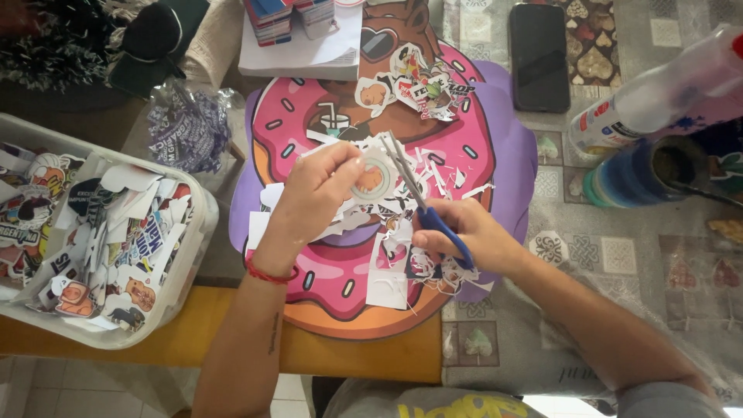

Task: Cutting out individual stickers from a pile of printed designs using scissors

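Left grip [329, 179] pinching round sticker [371, 179] at its edge, frame centre; right grip [457, 232] closed around blue scissors [424, 205]. Light, flimsy, easily creased; best held near rim.

A: Looking past the work, there's a table [619, 255] under a patterned cloth of grey squares and hearts.

B: And its wooden edge [193, 340] shows bare and yellow along the near side.

A: Pale floor tiles [46, 387] sit below, bottom left.

B: Up top left, something dark and tinselly [54, 39], hard to tell what it is.

A: The light is bright and even, with soft shadows throughout.
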